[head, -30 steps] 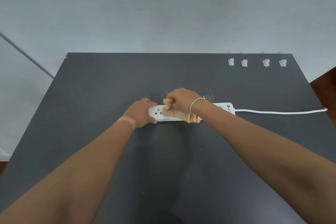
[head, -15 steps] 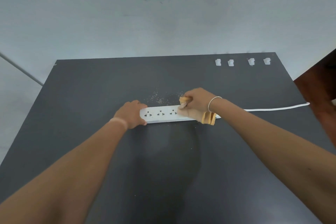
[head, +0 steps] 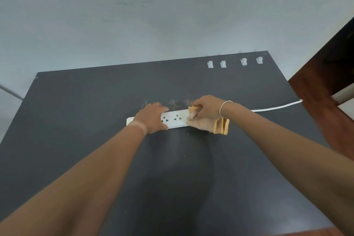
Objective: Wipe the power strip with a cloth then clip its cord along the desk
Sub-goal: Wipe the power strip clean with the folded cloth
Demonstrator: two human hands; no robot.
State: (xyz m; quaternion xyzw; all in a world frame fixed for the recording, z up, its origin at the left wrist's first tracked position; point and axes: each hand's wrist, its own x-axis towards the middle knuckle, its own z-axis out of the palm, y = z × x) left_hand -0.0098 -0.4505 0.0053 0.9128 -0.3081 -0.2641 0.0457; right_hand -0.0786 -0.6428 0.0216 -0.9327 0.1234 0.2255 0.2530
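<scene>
A white power strip lies across the middle of the dark desk. My left hand presses down on its left part, fingers wrapped over the near edge. My right hand is closed on an orange cloth and holds it against the strip's right part; the cloth hangs out below my wrist. The strip's right end is hidden under that hand. Its white cord runs right and off the desk edge. Several white cord clips sit in a row near the far right edge.
Fine tan crumbs are scattered on the desk just behind the strip. A pale wall rises behind the desk. Dark brown wooden furniture stands close to the desk's right side.
My right hand with the cloth slid rightward along the strip, uncovering more sockets. My left hand shifted a little right, leaving the strip's left end showing. The camera tilted.
</scene>
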